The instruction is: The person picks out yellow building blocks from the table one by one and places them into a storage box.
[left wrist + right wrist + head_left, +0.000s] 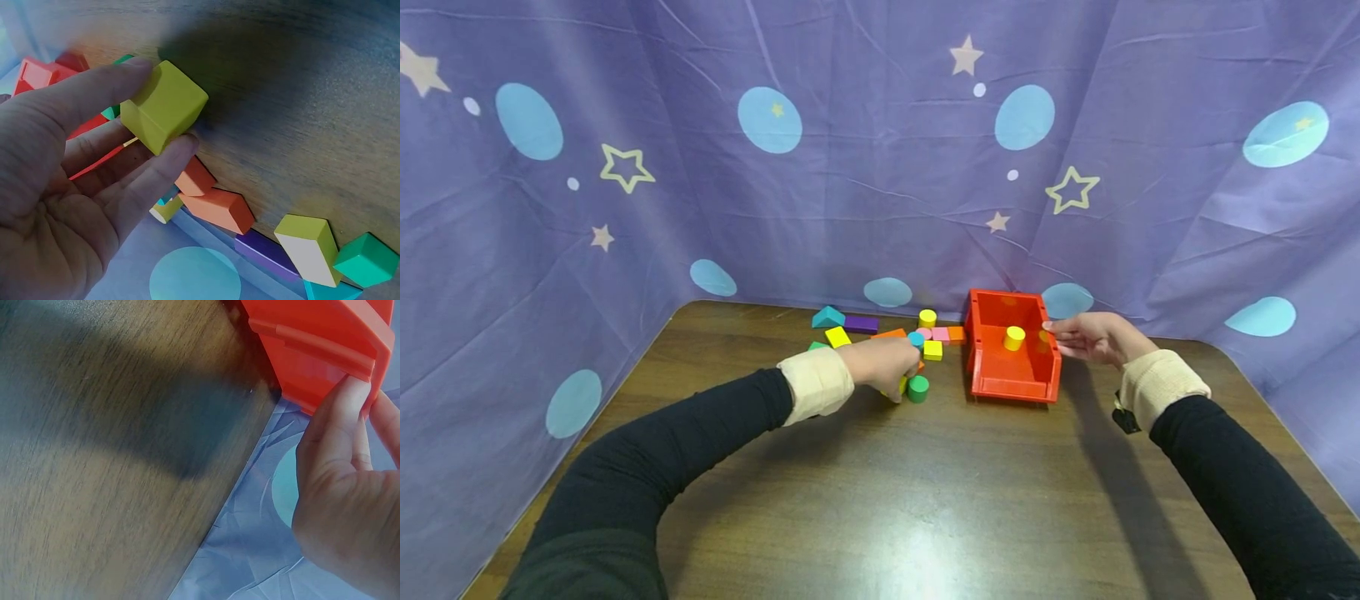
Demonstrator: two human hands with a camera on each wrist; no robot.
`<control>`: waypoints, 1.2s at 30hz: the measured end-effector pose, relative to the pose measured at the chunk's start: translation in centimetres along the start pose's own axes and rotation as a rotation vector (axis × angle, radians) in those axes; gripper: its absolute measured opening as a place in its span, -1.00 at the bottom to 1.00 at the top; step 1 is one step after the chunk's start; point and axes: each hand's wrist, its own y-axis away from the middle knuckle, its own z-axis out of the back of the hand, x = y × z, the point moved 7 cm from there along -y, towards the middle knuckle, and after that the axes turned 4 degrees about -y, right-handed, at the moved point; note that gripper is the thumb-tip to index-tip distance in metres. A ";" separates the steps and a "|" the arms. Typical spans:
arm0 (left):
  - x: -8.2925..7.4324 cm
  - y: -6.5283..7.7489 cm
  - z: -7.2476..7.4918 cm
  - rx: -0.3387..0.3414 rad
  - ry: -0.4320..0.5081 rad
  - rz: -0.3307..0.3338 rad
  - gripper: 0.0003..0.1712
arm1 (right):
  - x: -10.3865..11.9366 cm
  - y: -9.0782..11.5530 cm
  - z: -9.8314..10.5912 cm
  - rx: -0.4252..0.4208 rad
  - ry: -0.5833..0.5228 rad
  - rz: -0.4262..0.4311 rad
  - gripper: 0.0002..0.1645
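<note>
My left hand (883,364) pinches a yellow cube (167,103) between thumb and fingertip, low over the table beside the loose blocks. In the head view the cube is mostly hidden by the hand. A green cylinder (918,389) stands just right of that hand. My right hand (1097,337) grips the right side wall of a red plastic bin (1011,389), with thumb and fingers at its rim in the right wrist view. Inside the bin is a yellow cylinder (1014,338).
Left of the bin lie a yellow block (932,351), a pink block (941,335) and another yellow cylinder (927,318). A purple block (861,324) and a blue triangle (828,317) lie farther left. A patterned purple cloth (880,208) hangs behind the wooden table (820,500).
</note>
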 end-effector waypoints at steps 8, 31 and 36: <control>-0.1 0.2 0.0 0.040 -0.003 0.012 -0.52 | 0.1 0.0 -0.1 0.007 0.015 -0.004 -0.53; -0.2 1.0 0.6 0.085 0.042 -0.012 -0.85 | 0.2 0.3 -0.3 0.010 0.029 -0.004 -0.51; -0.1 1.0 1.0 0.096 0.031 0.016 -0.90 | 0.2 0.4 -0.3 0.004 0.036 -0.008 -0.51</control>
